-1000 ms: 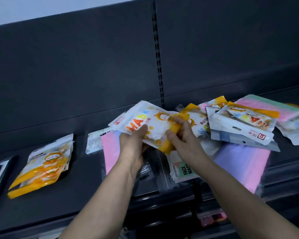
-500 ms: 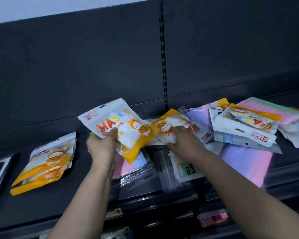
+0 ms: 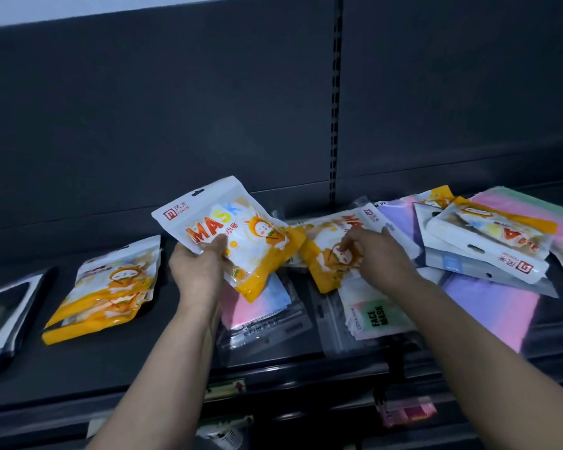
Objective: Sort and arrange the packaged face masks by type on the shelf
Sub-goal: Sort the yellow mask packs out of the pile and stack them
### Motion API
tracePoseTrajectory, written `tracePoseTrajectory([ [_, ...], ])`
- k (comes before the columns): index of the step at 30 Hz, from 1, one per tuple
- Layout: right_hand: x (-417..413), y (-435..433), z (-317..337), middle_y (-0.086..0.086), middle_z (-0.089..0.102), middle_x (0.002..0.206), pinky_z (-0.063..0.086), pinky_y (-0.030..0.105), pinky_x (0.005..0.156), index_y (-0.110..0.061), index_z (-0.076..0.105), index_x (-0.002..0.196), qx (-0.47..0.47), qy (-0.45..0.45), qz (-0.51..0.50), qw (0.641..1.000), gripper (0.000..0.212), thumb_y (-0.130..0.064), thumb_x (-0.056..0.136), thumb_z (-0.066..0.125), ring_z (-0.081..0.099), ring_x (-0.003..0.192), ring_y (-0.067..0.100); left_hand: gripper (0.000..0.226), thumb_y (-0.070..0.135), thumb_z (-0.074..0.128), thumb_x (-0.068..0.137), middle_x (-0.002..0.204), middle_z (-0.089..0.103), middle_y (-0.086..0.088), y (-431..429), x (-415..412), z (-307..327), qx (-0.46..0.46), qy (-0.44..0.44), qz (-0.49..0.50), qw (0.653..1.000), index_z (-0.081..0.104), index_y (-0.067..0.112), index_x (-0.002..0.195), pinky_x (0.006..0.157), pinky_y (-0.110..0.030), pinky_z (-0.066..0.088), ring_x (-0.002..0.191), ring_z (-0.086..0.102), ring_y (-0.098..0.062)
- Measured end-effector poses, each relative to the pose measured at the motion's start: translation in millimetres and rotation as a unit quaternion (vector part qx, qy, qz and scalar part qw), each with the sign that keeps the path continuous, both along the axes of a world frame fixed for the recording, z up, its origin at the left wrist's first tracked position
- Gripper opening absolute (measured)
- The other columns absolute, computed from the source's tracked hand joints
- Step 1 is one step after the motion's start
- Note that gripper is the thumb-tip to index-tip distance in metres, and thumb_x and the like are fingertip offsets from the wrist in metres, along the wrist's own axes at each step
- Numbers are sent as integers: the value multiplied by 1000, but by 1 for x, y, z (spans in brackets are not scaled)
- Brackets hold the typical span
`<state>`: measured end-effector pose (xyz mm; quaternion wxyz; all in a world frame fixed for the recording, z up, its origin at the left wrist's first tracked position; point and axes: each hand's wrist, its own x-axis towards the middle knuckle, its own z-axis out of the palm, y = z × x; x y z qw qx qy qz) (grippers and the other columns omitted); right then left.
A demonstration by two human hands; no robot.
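Note:
My left hand (image 3: 198,270) grips a white-and-orange MASK pack (image 3: 231,232) by its left edge and holds it above the dark shelf (image 3: 117,358). My right hand (image 3: 376,258) pinches a second orange MASK pack (image 3: 330,241), which lies on the mixed heap at centre. To the left, a small stack of the same orange packs (image 3: 109,287) rests on the shelf. Another orange pack (image 3: 488,238) lies upside down on top of the right-hand heap. A pink-and-blue pack (image 3: 257,303) and a FACE MASK pack (image 3: 376,316) lie under my hands.
Pastel purple-pink packs (image 3: 488,306) and a pink-green pack (image 3: 533,209) fill the right side. A dark pack with a white border (image 3: 4,316) sits at the far left. The shelf's back panel (image 3: 208,125) rises behind, and lower shelves (image 3: 403,410) hold more goods.
My left hand has lifted its orange pack a little further left and up. My right hand has stayed on the second orange pack, which is now turned and pulled toward me.

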<state>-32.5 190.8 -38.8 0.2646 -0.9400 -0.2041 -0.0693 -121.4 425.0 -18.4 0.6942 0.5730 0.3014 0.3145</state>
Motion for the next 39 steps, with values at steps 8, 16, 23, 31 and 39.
tracePoseTrajectory([
  [8,-1,27,-22,-5,58,116,36,56,97,-29,64,100,11,54,10,998,42,-61,85,42,50,116,24,20,3,67,86,100,73,-10,-10,9,9,-13,-18,-13,1000,64,7,105,80,-45,59,87,71,-27],
  [16,-14,9,-11,5,49,131,43,41,92,-26,53,120,34,25,-128,991,59,-60,73,63,46,120,26,20,4,68,85,99,73,-8,-3,7,0,-9,9,-19,1000,66,7,105,79,-42,58,87,71,-27],
  [23,-27,13,-23,21,-13,155,13,50,115,-38,38,137,40,150,-169,973,84,-56,65,76,-6,139,49,15,2,65,88,83,71,-4,-10,3,-2,-2,36,-63,997,62,15,82,59,-27,53,67,67,-18],
  [31,-12,-1,-16,11,45,132,44,38,94,-35,32,140,182,175,-167,953,96,-26,60,84,47,117,29,9,6,65,89,86,71,-1,-22,1,2,11,61,-71,996,64,10,98,47,-21,53,70,69,-14],
  [39,-22,50,17,-9,57,124,49,41,93,-44,39,132,424,42,-86,901,72,-7,76,64,58,109,14,9,15,60,93,85,67,-9,28,-28,2,49,90,-8,995,52,15,88,63,-40,55,72,66,-26],
])
